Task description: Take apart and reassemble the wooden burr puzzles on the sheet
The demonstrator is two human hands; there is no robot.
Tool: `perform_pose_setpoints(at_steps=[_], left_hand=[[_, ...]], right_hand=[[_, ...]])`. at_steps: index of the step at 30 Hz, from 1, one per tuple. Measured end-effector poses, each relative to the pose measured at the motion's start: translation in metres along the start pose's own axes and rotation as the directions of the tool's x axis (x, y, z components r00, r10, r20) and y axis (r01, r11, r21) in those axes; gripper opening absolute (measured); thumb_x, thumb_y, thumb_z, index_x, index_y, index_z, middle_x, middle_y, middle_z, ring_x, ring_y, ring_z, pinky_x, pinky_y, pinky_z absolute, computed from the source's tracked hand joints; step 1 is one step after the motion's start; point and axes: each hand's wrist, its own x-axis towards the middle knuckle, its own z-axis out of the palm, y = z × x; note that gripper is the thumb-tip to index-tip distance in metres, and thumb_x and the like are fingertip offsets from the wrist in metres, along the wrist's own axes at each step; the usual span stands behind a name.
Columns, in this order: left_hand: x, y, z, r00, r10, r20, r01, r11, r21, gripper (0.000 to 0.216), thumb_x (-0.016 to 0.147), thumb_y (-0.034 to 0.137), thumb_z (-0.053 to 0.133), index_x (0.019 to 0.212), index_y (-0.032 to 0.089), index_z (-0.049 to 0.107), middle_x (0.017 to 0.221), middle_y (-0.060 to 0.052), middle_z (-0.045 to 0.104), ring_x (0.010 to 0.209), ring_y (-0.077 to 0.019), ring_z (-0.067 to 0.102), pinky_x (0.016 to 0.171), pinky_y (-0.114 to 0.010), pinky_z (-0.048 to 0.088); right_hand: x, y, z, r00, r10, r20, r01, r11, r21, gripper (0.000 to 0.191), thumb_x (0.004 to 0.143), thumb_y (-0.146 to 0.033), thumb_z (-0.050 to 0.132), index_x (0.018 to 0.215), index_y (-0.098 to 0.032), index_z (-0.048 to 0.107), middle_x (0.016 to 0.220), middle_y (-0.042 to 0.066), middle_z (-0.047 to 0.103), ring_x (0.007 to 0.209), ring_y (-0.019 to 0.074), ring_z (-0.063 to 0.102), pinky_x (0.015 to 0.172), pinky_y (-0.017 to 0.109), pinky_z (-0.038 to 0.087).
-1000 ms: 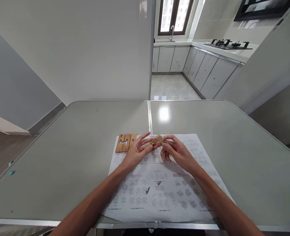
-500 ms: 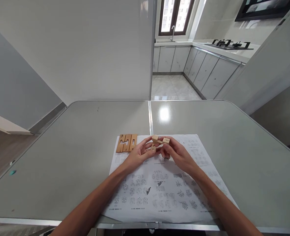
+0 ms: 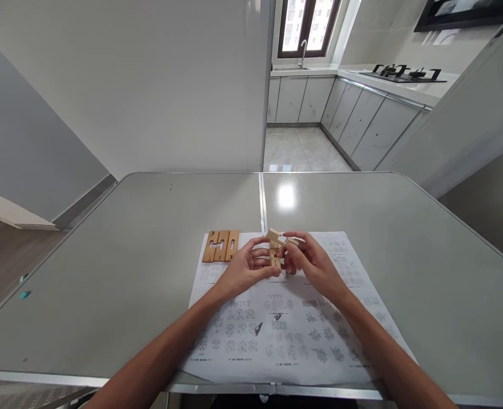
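Both my hands meet above a printed instruction sheet [image 3: 285, 335] on the table. My left hand [image 3: 245, 270] pinches an upright notched wooden puzzle piece [image 3: 274, 250] between thumb and fingers. My right hand [image 3: 313, 264] grips a second wooden piece [image 3: 292, 241] that crosses the first near its top. The two pieces touch and form a small cross. Three more flat notched wooden pieces [image 3: 221, 246] lie side by side on the sheet's far left corner, left of my left hand.
The grey table [image 3: 107, 272] has a metal seam [image 3: 260, 196] down its middle. A white partition wall [image 3: 149, 85] stands behind it. Kitchen cabinets [image 3: 362, 125], a sink under a window and a gas hob lie beyond on the right.
The pieces in my hands have turned: the left one now stands upright and the right one crosses it. Both hands shifted slightly right and closer together.
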Motion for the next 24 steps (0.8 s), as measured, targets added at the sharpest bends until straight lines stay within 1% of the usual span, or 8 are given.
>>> perform_pose_setpoints(at_steps=[2, 5, 7, 10, 13, 18, 21, 24], left_hand=[[0.0006, 0.0004, 0.0005, 1.000, 0.025, 0.001, -0.025, 1.000, -0.012, 0.075, 0.079, 0.032, 0.093, 0.141, 0.024, 0.053, 0.126, -0.016, 0.075, 0.099, -0.0262, 0.078, 0.092, -0.043, 0.059], [0.0012, 0.0019, 0.0012, 0.998, 0.064, -0.014, -0.064, 0.998, -0.026, 0.071, 0.081, 0.032, 0.091, 0.138, 0.024, 0.051, 0.132, -0.016, 0.072, 0.092, -0.0222, 0.077, 0.085, -0.038, 0.059], [0.0009, 0.0031, 0.0017, 0.997, 0.079, -0.023, -0.080, 0.997, -0.018, 0.070, 0.082, 0.031, 0.091, 0.138, 0.024, 0.050, 0.129, -0.015, 0.073, 0.093, -0.0215, 0.076, 0.086, -0.038, 0.059], [-0.0006, 0.0040, 0.0026, 0.995, 0.094, -0.024, -0.094, 0.995, 0.019, 0.071, 0.081, 0.030, 0.091, 0.140, 0.025, 0.051, 0.117, -0.011, 0.077, 0.098, -0.0222, 0.076, 0.093, -0.040, 0.058], [-0.0019, 0.0035, 0.0032, 0.994, 0.103, -0.021, -0.101, 0.992, 0.076, 0.071, 0.082, 0.031, 0.090, 0.142, 0.025, 0.052, 0.110, -0.009, 0.077, 0.099, -0.0227, 0.076, 0.093, -0.041, 0.059], [-0.0027, 0.0043, 0.0036, 0.992, 0.125, -0.036, -0.116, 0.975, 0.190, 0.073, 0.080, 0.036, 0.091, 0.143, 0.027, 0.054, 0.115, -0.009, 0.074, 0.093, -0.0213, 0.073, 0.077, -0.034, 0.061], [-0.0038, 0.0068, 0.0049, 0.988, 0.147, -0.048, -0.127, 0.950, 0.287, 0.074, 0.078, 0.037, 0.092, 0.142, 0.026, 0.056, 0.111, -0.008, 0.074, 0.092, -0.0205, 0.071, 0.079, -0.034, 0.061], [-0.0056, 0.0089, 0.0069, 0.983, 0.177, -0.046, -0.149, 0.924, 0.353, 0.071, 0.080, 0.039, 0.091, 0.140, 0.025, 0.056, 0.107, -0.007, 0.072, 0.087, -0.0184, 0.070, 0.079, -0.034, 0.061]], right_hand=[[0.0004, 0.0008, -0.0016, 1.000, -0.007, -0.001, 0.007, 1.000, -0.013, 0.036, 0.103, -0.055, 0.060, 0.121, -0.024, 0.062, 0.091, 0.004, 0.072, 0.064, 0.0156, 0.063, 0.061, 0.032, 0.053], [0.0000, 0.0025, -0.0029, 1.000, -0.007, 0.002, 0.008, 0.997, -0.073, 0.035, 0.103, -0.053, 0.061, 0.119, -0.022, 0.066, 0.080, 0.002, 0.068, 0.067, 0.0172, 0.063, 0.062, 0.031, 0.052], [-0.0006, 0.0032, -0.0027, 1.000, -0.001, -0.009, 0.000, 0.994, -0.108, 0.035, 0.102, -0.052, 0.063, 0.120, -0.023, 0.069, 0.079, 0.002, 0.067, 0.069, 0.0182, 0.063, 0.063, 0.032, 0.052], [-0.0010, 0.0032, -0.0022, 1.000, -0.005, -0.018, 0.002, 0.984, -0.179, 0.032, 0.100, -0.050, 0.067, 0.117, -0.023, 0.072, 0.083, 0.003, 0.069, 0.071, 0.0190, 0.062, 0.066, 0.033, 0.052], [-0.0002, 0.0037, -0.0029, 0.999, -0.030, -0.041, 0.021, 0.979, -0.202, 0.030, 0.097, -0.050, 0.071, 0.111, -0.023, 0.069, 0.081, 0.001, 0.066, 0.069, 0.0185, 0.061, 0.067, 0.034, 0.052], [0.0014, 0.0055, -0.0040, 0.996, -0.041, -0.084, 0.025, 0.983, -0.184, 0.031, 0.096, -0.052, 0.071, 0.105, -0.023, 0.065, 0.080, 0.001, 0.065, 0.069, 0.0185, 0.061, 0.066, 0.034, 0.051], [0.0014, 0.0051, -0.0038, 0.993, -0.031, -0.111, 0.009, 0.981, -0.193, 0.032, 0.096, -0.053, 0.071, 0.101, -0.022, 0.066, 0.084, 0.003, 0.068, 0.072, 0.0190, 0.062, 0.067, 0.034, 0.051], [0.0011, 0.0039, -0.0040, 0.995, -0.034, -0.098, 0.014, 0.979, -0.201, 0.032, 0.097, -0.053, 0.070, 0.102, -0.022, 0.066, 0.080, 0.001, 0.065, 0.070, 0.0184, 0.061, 0.066, 0.033, 0.051]])
